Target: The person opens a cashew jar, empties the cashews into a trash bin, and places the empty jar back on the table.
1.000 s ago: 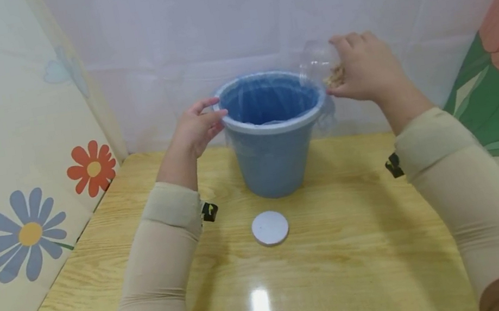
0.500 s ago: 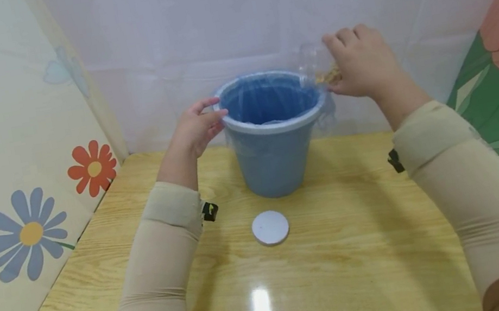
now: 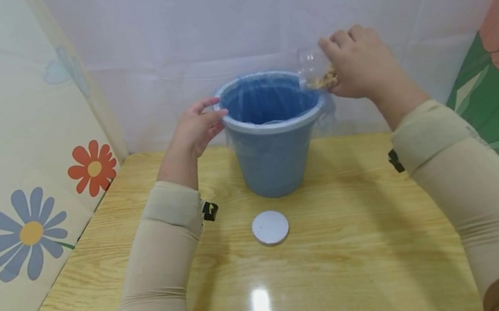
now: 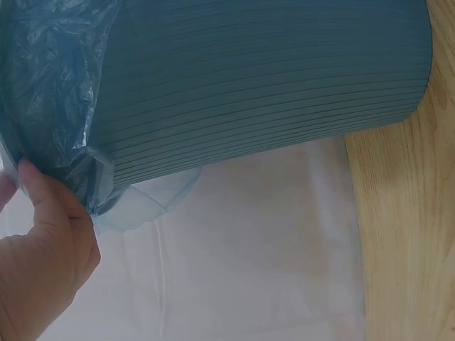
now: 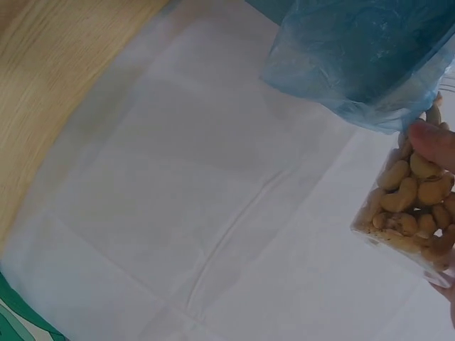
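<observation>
A blue trash can (image 3: 273,162) with a pale rim and a thin blue plastic liner (image 5: 362,64) stands upright on the table. At its left side my left hand (image 3: 197,128) pinches the rim and the liner edge, thumb and fingers on either side. My right hand (image 3: 358,63) grips a clear jar (image 3: 310,61) tipped on its side, mouth over the right part of the rim. Cashew nuts (image 5: 409,199) lie heaped inside the jar, plainly seen in the right wrist view. The bottom inside the can is hidden.
A round white lid (image 3: 270,227) lies flat on the wooden table (image 3: 346,260) in front of the trash can. Right behind the can hangs a white cloth wall (image 3: 187,22). A flower-printed panel (image 3: 3,136) borders the table on the left, and another is on the right.
My right hand has moved slightly left with the jar, tilting it further, and the cashews have slid toward its mouth. The left hand, can and lid have stayed put.
</observation>
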`<action>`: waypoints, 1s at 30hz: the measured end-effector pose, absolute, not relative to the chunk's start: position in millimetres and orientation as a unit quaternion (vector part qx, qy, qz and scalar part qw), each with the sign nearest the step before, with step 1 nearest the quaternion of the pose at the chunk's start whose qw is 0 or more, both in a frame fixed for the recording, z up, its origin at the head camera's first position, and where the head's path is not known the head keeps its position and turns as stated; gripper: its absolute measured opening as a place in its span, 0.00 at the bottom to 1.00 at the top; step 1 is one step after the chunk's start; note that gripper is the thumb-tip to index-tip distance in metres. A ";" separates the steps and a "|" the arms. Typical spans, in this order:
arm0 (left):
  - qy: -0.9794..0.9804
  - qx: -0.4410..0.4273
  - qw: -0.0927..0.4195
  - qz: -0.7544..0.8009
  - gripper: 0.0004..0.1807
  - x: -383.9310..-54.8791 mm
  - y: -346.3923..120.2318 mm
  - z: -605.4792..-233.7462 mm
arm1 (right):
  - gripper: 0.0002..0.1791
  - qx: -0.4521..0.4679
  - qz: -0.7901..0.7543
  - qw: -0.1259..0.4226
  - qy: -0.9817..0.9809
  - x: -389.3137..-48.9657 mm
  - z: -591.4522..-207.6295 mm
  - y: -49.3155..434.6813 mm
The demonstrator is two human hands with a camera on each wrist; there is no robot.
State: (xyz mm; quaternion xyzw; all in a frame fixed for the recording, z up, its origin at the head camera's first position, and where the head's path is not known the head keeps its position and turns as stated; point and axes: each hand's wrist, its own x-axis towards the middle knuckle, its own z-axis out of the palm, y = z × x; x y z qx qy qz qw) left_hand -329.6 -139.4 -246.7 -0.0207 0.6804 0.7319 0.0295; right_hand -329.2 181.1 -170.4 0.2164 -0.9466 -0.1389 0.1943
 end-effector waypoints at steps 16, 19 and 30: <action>0.680 -0.020 0.032 0.732 0.26 -330.5 -139.1 -246.3 | 0.51 0.253 -0.149 0.179 -0.939 -331.6 -178.4 176.0; 0.679 -0.018 0.034 0.733 0.26 -330.7 -138.7 -246.4 | 0.47 0.263 -0.146 0.192 -0.934 -332.1 -180.3 175.3; 0.678 -0.017 0.035 0.734 0.26 -330.5 -139.6 -246.7 | 0.42 0.282 -0.166 0.212 -0.921 -330.7 -180.1 173.0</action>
